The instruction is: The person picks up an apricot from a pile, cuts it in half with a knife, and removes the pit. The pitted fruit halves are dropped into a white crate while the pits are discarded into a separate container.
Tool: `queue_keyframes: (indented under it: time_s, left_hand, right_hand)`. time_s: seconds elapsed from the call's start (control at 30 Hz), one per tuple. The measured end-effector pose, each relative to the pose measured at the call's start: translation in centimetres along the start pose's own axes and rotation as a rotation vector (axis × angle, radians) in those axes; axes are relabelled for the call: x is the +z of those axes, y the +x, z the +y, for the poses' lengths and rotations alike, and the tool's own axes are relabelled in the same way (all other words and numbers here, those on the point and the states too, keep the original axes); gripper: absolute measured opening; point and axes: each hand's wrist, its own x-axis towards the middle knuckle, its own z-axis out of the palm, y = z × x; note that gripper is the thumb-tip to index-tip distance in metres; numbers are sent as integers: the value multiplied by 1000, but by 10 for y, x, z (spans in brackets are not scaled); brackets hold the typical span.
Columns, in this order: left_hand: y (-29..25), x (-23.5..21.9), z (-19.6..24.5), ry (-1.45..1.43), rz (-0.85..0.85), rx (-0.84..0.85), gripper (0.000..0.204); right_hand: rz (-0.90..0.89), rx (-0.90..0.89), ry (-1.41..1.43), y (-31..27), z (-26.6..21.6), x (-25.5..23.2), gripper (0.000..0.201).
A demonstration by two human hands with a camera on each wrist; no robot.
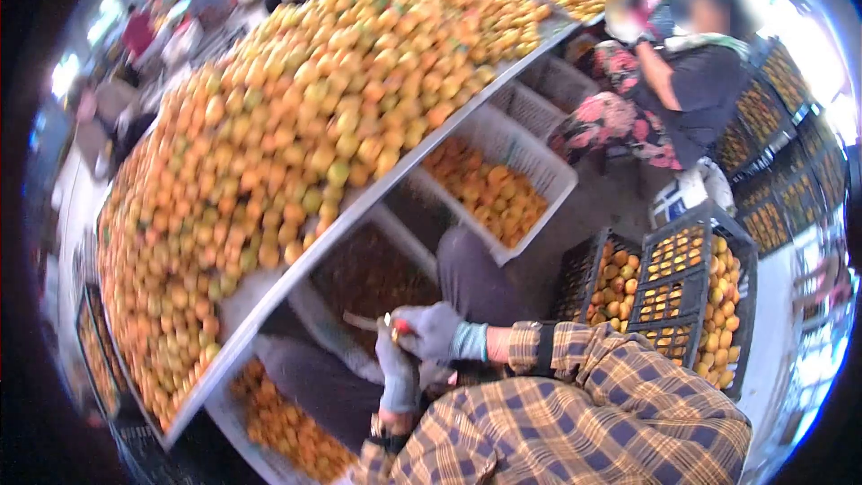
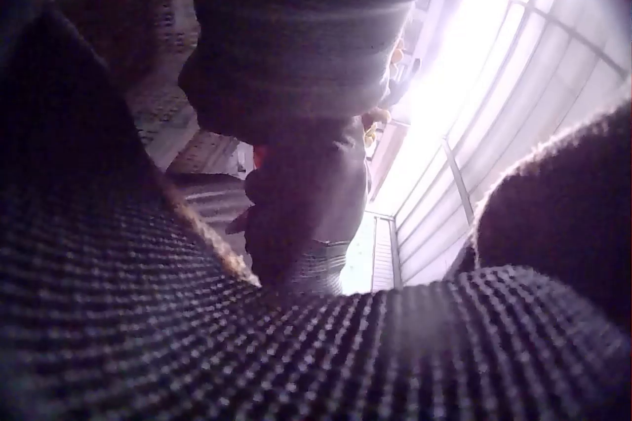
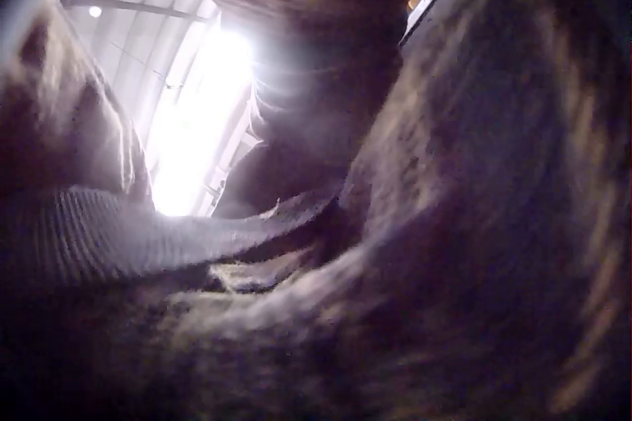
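Both hands wear grey knit gloves and meet over the lap in the head view. My right hand (image 1: 433, 332) grips a thin, pale, blade-like tool (image 1: 361, 321) with a red part at the fingers; its narrow end points left. Up against it from below comes my left hand (image 1: 397, 375), fingertips right at the tool's red part and a small yellowish spot. I cannot tell whether the left fingers hold something. In the wrist views, dark glove and sleeve fabric fill most of the picture, so the fingertips are hidden.
A large heap of orange-yellow fruit (image 1: 296, 117) lies behind a metal-edged ledge (image 1: 359, 207). Below it stand a white crate (image 1: 561, 184) of fruit and another part-filled crate (image 1: 220, 409). Black crates (image 1: 642, 305) of fruit stand at right. Another person (image 1: 696, 81) sits at upper right.
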Motion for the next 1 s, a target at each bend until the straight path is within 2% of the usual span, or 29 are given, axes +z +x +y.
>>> queue_keyframes:
  time_s: [0.07, 0.13, 0.17, 0.2, 0.27, 0.3, 0.33, 0.37, 0.4, 0.47, 0.5, 0.53, 0.6, 0.63, 0.67, 0.7, 0.73, 0.77, 0.8, 0.83, 0.9, 0.93, 1.0]
  left_hand:
    - [-13, 24, 9, 132, 185, 125, 33]
    - [-17, 38, 16, 374, 271, 213, 36]
    - [-27, 41, 15, 831, 233, 358, 38]
    - [-20, 26, 1, 884, 209, 433, 40]
    - [-21, 31, 9, 794, 121, 523, 40]
    - [-25, 40, 17, 791, 133, 530, 40]
    - [-33, 51, 27, 445, 133, 279, 41]
    - [-37, 54, 36, 92, 129, 40, 43]
    - [-32, 39, 39, -109, -95, -15, 46]
    - [-22, 28, 36, -368, -150, 14, 46]
    - [-26, 42, 44, -436, -115, -28, 45]
    - [-24, 38, 40, -461, -121, -36, 44]
    - [-24, 41, 37, -458, -190, -37, 43]
    - [-23, 37, 36, -548, -142, -64, 42]
    - [-21, 31, 35, -640, -94, -88, 42]
    - [-30, 51, 44, -544, -66, -71, 43]
    - [-30, 49, 41, -543, -62, -82, 43]
    - [-30, 47, 38, -524, -180, -137, 43]
    - [-29, 48, 36, -505, -304, -196, 43]
    - [-32, 54, 35, -385, -285, -195, 45]
    - [-37, 68, 36, -386, -250, -233, 46]
    - [-40, 73, 38, -392, -204, -248, 47]
    - [-45, 78, 42, -392, -259, -246, 45]
  right_hand:
    - [99, 48, 43, 3, -11, 2, 24]
    - [136, 102, 55, 2, 1, 17, 27]
    - [198, 235, 188, 7, 6, 21, 28]
    - [265, 368, 314, 14, 12, 23, 29]
    - [215, 343, 222, 16, 22, 27, 33]
    - [274, 288, 439, 19, 23, 29, 35]
    - [325, 235, 660, 25, 12, 23, 37]
    - [50, 641, 1053, 19, 5, 1, 44]
    - [25, 599, 1064, 17, -5, -10, 47]
    - [-87, 549, 1179, 18, -19, -24, 38]
    - [-94, 561, 1096, 15, -19, -13, 39]
    - [-254, 525, 1180, 15, -15, -5, 42]
    - [-260, 97, 331, 14, -16, -2, 40]
    - [-246, 201, 545, 17, -16, -6, 42]
    - [-6, 64, 621, 21, 2, 7, 37]
    - [-13, 194, 819, 27, -14, -16, 34]
    - [-11, 333, 1017, 33, -29, -40, 31]
    - [31, 231, 1132, 38, -24, -42, 23]
    - [103, 253, 1089, 44, -29, -43, 31]
    - [151, 237, 1141, 46, -27, -41, 26]
    - [218, 211, 1240, 47, -26, -41, 18]
    - [213, 221, 1266, 45, -31, -45, 15]
    - [180, 218, 1174, 41, -33, -41, 14]
